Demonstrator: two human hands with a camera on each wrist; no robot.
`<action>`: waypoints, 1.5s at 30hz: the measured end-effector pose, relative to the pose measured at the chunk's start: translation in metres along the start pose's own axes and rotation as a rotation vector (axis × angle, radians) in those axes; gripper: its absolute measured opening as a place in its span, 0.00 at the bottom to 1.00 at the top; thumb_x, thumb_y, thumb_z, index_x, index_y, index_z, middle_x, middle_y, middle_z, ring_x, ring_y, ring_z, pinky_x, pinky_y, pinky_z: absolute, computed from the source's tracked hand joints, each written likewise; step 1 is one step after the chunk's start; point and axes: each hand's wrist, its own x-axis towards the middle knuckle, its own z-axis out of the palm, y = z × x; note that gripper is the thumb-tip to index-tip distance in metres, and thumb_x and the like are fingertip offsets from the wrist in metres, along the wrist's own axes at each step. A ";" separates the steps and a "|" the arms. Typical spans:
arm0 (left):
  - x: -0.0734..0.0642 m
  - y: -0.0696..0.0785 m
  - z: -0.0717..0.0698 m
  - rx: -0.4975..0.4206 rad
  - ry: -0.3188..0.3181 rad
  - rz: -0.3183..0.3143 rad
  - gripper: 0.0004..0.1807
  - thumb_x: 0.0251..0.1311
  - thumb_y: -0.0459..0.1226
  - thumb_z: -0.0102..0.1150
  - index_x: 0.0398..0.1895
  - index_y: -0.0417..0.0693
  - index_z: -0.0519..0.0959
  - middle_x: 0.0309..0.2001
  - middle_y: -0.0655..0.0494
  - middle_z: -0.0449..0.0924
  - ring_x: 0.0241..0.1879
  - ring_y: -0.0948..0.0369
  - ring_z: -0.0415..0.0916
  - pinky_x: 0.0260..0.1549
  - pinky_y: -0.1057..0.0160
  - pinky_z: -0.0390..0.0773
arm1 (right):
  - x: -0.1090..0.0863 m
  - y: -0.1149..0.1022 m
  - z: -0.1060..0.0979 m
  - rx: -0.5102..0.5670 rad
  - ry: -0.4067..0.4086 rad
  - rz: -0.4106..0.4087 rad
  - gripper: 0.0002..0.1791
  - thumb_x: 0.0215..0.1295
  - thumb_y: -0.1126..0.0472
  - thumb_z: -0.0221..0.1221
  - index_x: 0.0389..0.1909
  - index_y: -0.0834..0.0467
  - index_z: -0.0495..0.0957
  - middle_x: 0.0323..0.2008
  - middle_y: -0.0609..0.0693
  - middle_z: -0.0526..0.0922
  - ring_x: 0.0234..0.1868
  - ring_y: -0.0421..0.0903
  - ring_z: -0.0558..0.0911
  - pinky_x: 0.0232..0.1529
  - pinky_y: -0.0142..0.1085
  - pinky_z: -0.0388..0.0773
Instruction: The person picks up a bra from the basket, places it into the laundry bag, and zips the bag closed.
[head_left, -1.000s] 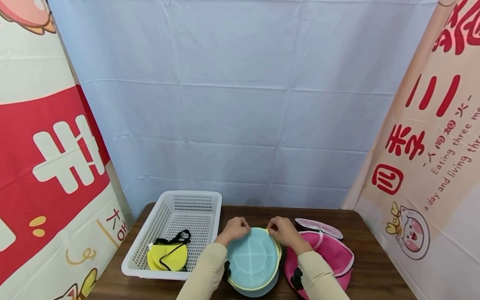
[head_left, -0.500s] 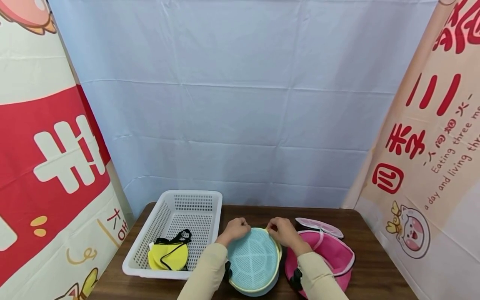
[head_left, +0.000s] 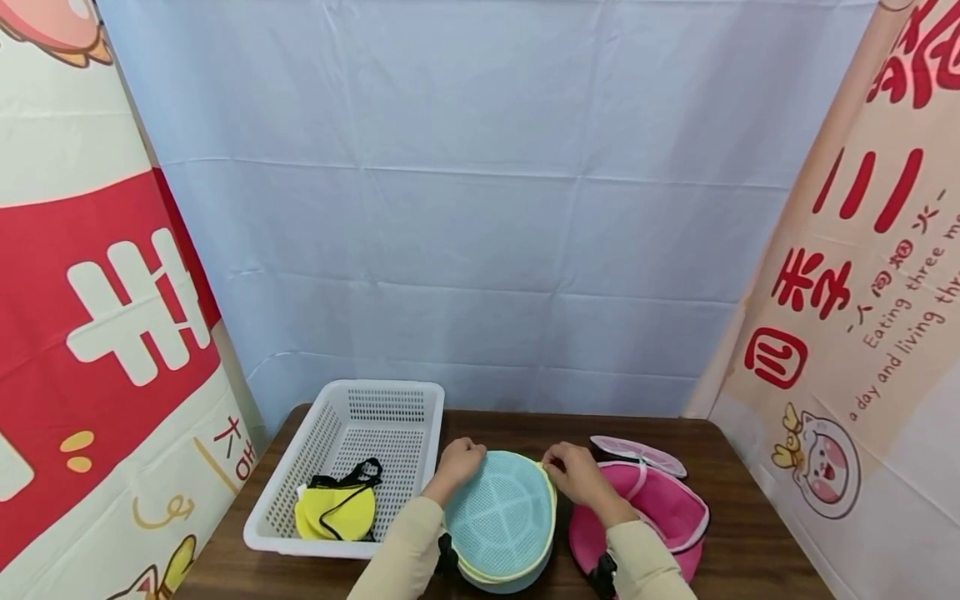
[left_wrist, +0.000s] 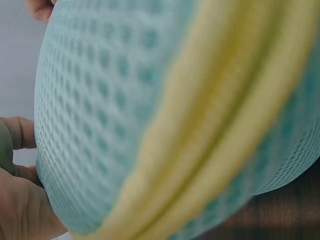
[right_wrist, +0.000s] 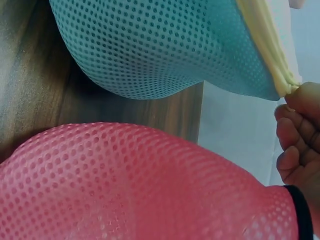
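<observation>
A round light-blue mesh laundry bag (head_left: pixel 501 512) with yellow zipper trim stands on the table in front of me, its lid facing up towards the head camera. My left hand (head_left: pixel 459 468) grips the lid's upper left edge; in the left wrist view the hand (left_wrist: pixel 25 200) shows at the far left, beside the mesh. At the upper right of the rim my right hand (head_left: pixel 577 477) pinches the end of the yellow trim (right_wrist: pixel 287 85), seen up close in the right wrist view. A pink mesh laundry bag (head_left: pixel 678 508) lies unzipped beside my right forearm, its lid (head_left: pixel 641 456) folded back.
To the left stands a white plastic basket (head_left: pixel 432 433) with slotted walls. Inside it lies a yellow cloth item (head_left: pixel 337 512) with black straps. Brown wooden tabletop (head_left: pixel 750 533) shows on the right, and a pale blue curtain (head_left: pixel 480 250) hangs behind.
The blue bag has shifted slightly left and tilted. My left hand has moved a little left, and my right hand slightly right and down, still pinching the trim end.
</observation>
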 end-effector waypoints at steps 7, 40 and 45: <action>-0.003 -0.003 0.002 -0.020 0.097 -0.026 0.13 0.62 0.37 0.46 0.19 0.47 0.62 0.21 0.53 0.61 0.21 0.58 0.57 0.23 0.59 0.62 | -0.003 -0.003 0.000 0.010 0.018 -0.006 0.04 0.56 0.68 0.62 0.26 0.56 0.78 0.26 0.42 0.73 0.27 0.40 0.72 0.29 0.34 0.72; -0.015 -0.004 0.008 -0.358 0.258 -0.248 0.23 0.70 0.37 0.36 0.57 0.23 0.62 0.52 0.30 0.66 0.56 0.37 0.61 0.54 0.41 0.61 | -0.022 -0.007 -0.010 -0.070 0.033 0.015 0.07 0.53 0.71 0.62 0.25 0.57 0.76 0.25 0.43 0.71 0.25 0.39 0.71 0.27 0.33 0.72; -0.021 0.001 0.011 -0.402 0.288 -0.244 0.23 0.70 0.35 0.34 0.59 0.21 0.58 0.55 0.26 0.61 0.57 0.34 0.57 0.54 0.40 0.60 | -0.022 -0.011 -0.015 -0.077 0.024 0.037 0.07 0.53 0.71 0.62 0.25 0.57 0.76 0.24 0.43 0.71 0.24 0.39 0.70 0.25 0.32 0.71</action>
